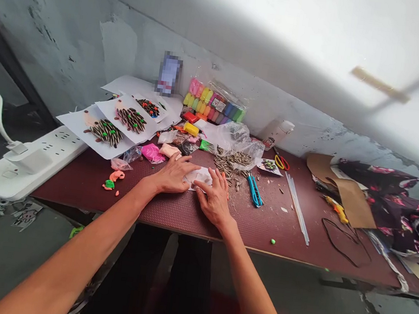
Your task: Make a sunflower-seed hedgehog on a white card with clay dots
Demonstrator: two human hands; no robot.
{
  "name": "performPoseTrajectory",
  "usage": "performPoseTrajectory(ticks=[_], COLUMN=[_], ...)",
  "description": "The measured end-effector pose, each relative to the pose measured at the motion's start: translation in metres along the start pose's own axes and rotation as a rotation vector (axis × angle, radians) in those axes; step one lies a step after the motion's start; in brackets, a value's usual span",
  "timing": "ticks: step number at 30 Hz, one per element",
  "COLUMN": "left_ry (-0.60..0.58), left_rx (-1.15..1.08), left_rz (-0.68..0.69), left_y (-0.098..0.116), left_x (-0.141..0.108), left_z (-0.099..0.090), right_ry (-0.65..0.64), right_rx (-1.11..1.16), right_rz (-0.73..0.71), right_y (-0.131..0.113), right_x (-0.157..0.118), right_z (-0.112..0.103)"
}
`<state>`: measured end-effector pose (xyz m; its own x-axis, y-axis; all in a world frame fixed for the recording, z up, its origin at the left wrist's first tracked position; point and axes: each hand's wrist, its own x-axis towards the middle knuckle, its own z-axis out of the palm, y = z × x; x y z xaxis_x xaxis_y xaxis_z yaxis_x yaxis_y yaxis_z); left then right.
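A small white piece of paper [194,176] lies on the dark red table in front of me, with a pale lump on it that I cannot make out clearly. My left hand [174,174] rests on its left side, fingers stretched out and palm down. From the right, my right hand [212,197] touches the paper, its fingers extended and apart. Just behind the hands are a lump of peach clay [169,151], a bag of pink clay [153,153] and a heap of striped sunflower seeds [231,164]. Blue-handled pliers [255,190] lie right of the heap.
Sheets with seed-and-clay hedgehogs [105,133] are stacked at the left, near a power strip [21,167]. Packs of coloured clay [216,104] lean on the wall. Scissors [281,162], glue sticks [298,208], a yellow glue gun [336,209] and flowered cloth [390,210] lie rightward.
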<state>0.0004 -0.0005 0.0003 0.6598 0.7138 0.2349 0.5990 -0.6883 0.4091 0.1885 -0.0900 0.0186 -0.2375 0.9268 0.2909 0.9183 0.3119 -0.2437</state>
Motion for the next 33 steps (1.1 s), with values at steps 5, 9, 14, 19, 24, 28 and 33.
performPoseTrajectory(ticks=[5, 9, 14, 19, 24, 28, 33], left_ry=[-0.004, -0.003, -0.004, -0.001, 0.002, 0.008, -0.001], left_rx=[0.002, 0.001, -0.004, -0.012, -0.01, -0.002, 0.002], left_rz=[-0.006, -0.008, -0.008, -0.002, 0.005, 0.008, 0.002], left_y=[0.001, 0.002, 0.001, 0.0, -0.001, 0.0, 0.0], left_x=[0.0, 0.0, 0.0, 0.0, -0.001, -0.001, 0.0], left_z=[-0.001, -0.001, -0.002, 0.0, 0.001, 0.0, -0.001], right_ry=[-0.01, -0.05, -0.064, -0.013, -0.039, -0.07, -0.099], right_rx=[-0.013, -0.021, 0.012, 0.035, 0.018, -0.01, -0.041], right_rz=[-0.023, -0.013, -0.034, -0.048, -0.059, -0.06, -0.122], right_y=[-0.004, -0.005, 0.002, 0.009, 0.006, 0.004, 0.004], right_x=[0.002, 0.005, 0.01, 0.007, 0.006, 0.012, 0.021], right_z=[-0.004, -0.004, -0.004, -0.004, -0.004, -0.005, -0.009])
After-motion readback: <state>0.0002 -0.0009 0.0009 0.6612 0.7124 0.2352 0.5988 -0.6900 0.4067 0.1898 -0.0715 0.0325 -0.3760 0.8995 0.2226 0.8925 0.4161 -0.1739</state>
